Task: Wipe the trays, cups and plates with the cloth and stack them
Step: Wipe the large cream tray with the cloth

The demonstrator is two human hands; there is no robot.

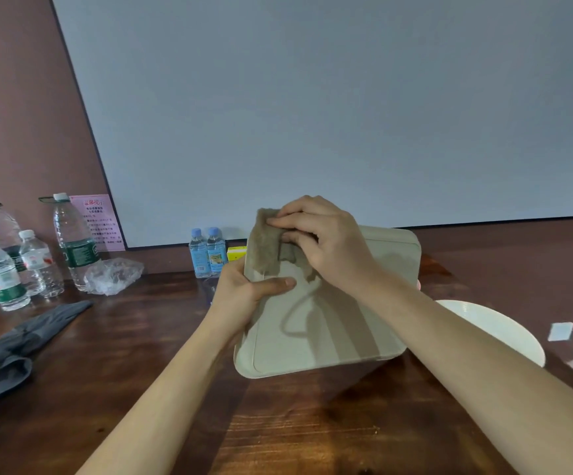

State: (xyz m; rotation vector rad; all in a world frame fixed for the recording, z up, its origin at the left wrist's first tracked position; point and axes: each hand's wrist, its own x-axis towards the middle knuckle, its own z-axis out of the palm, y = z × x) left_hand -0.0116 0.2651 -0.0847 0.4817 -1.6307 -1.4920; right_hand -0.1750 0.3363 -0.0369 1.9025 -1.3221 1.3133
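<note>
Tray (329, 330): one, beige, rectangular with rounded corners, held tilted above the middle of the bench (124, 354), its near edge low and its far edge raised. Left hand (244, 289) grips the tray's left edge, thumb laid flat across the upper face, fingers hidden underneath. Right hand (326, 241) has its fingers curled down on the cloth (264, 241), one brown folded piece, pressing it to the tray's far left corner; part of the cloth hangs over that rim. Both forearms are bare, the right one crossing above the tray. Plate (497, 323): one, white, on the bench towards its right edge, partly hidden by the right forearm. At the far left corner stand clear water bottles (72, 241), four counted, a fifth possible behind. Two small blue-capped bottles (206, 252) stand at the far edge beside a yellow box (236, 253). Bench is dark brown wood. Behind it are a large white board (312, 114) and a brown wall (14, 114).
</note>
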